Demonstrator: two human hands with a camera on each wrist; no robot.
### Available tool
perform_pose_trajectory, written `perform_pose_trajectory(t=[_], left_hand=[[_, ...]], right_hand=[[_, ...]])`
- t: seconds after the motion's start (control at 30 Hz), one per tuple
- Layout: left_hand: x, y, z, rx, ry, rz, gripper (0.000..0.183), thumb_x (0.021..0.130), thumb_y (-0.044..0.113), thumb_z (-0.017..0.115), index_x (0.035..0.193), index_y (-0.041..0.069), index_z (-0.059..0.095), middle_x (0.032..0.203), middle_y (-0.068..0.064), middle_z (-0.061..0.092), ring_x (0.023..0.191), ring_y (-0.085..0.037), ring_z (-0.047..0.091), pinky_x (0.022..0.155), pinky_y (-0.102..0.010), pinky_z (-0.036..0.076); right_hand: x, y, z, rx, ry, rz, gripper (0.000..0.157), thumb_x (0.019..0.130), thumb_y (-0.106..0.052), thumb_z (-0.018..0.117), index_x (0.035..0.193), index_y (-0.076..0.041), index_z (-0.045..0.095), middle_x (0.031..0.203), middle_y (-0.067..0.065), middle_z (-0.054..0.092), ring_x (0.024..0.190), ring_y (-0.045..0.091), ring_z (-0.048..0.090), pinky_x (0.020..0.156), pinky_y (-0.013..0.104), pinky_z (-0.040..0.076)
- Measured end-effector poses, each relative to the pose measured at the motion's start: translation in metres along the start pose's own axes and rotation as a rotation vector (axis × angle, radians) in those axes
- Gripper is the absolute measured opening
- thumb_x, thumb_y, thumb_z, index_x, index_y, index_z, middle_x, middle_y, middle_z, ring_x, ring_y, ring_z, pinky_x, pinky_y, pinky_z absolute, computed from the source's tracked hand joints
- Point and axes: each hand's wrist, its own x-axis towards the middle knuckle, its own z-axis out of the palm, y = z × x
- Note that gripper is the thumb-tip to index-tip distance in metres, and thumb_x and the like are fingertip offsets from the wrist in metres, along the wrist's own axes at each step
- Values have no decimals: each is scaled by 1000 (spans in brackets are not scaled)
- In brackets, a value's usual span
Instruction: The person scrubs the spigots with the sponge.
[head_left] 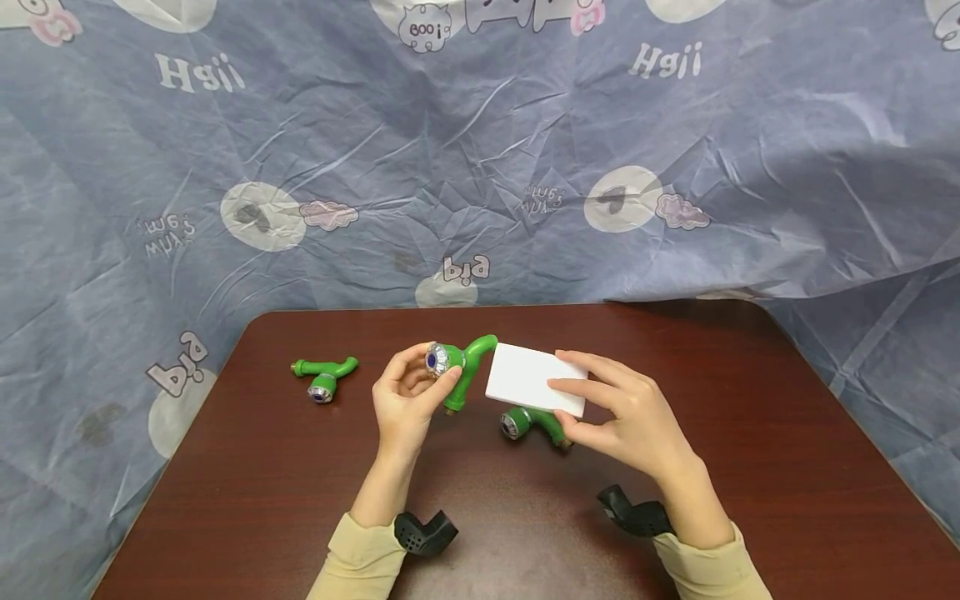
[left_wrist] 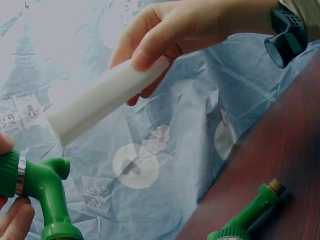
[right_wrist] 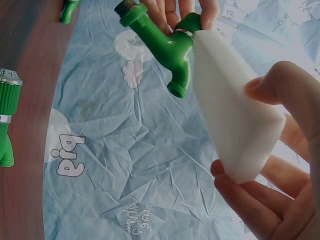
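A green faucet (head_left: 467, 367) with a silver-rimmed, blue-centred knob is held up by my left hand (head_left: 408, 396), thumb and fingers pinching it at the knob. In the right wrist view the faucet (right_wrist: 170, 52) shows its threaded end at upper left. My right hand (head_left: 630, 408) grips a white rectangular block (head_left: 534, 379), probably a sponge, by its right end. The block's left end is close beside the faucet's curved spout; whether they touch I cannot tell. Below the block a second green faucet (head_left: 536, 422) lies on the table, partly hidden by it.
A third green faucet (head_left: 324, 377) lies on the left of the dark red-brown table (head_left: 750, 467). Behind the table hangs a wrinkled blue printed cloth (head_left: 480, 167). Black camera mounts (head_left: 426, 533) sit on both wrists.
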Motion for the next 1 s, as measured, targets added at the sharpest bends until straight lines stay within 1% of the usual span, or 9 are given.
perform_pose_trajectory(t=[0.13,0.23,0.33,0.47,0.6,0.73,0.83,0.93,1.0], left_hand=[[0,-1,0,60,-56,47,45,69,-15,74,111,-12,60,91,-4,60,72,-11,61,63,-20,54],[-2,0,2,141,-87,71,47,66,-17,74,110,-10,60,94,-9,62,72,-11,61,62,-21,53],[-4,4,4,226,-110,96,47,63,-17,76,107,-8,60,94,-16,64,70,-15,61,61,-26,54],[-8,19,12,315,-150,163,43,62,-16,76,102,-10,62,94,-21,62,71,-23,60,62,-41,54],[-11,27,17,361,-189,229,41,60,-17,73,100,-10,65,95,-21,61,75,-26,59,64,-45,54],[-11,9,13,417,-234,307,46,57,-11,78,101,-6,67,97,-16,62,78,-25,59,65,-41,55],[-12,-7,10,479,-257,369,48,57,-3,82,103,0,68,98,-10,63,80,-20,61,66,-32,55],[-13,-10,11,552,-249,419,44,59,3,81,101,5,69,98,-4,63,79,-14,62,66,-23,53],[-13,-10,12,597,-233,448,41,60,5,79,100,7,69,96,-3,64,78,-14,61,64,-24,53]], right_hand=[[2,-1,0,25,55,-11,25,84,-30,60,96,-12,74,111,11,65,89,23,64,66,32,50],[3,-2,2,44,89,-17,25,84,-29,62,95,-10,74,111,13,65,89,25,64,68,30,50],[3,-3,4,56,109,-17,25,84,-29,62,94,-9,74,110,14,65,89,26,65,70,29,50],[3,-4,7,65,117,-19,25,83,-28,63,95,-9,74,110,15,65,90,26,65,72,29,50],[4,-6,10,74,109,-30,25,83,-28,63,96,-9,74,111,14,65,91,26,65,74,29,51],[5,-9,14,90,92,-50,24,84,-27,63,97,-10,73,112,14,65,91,26,64,75,30,52],[5,-11,18,81,81,-70,23,84,-26,63,98,-10,74,112,14,64,92,27,64,72,32,53],[5,-12,20,35,71,-71,23,84,-25,63,98,-11,74,113,13,64,94,27,64,70,36,53],[4,-12,20,-6,68,-54,23,85,-25,62,98,-11,74,114,13,64,95,26,63,70,37,53]])
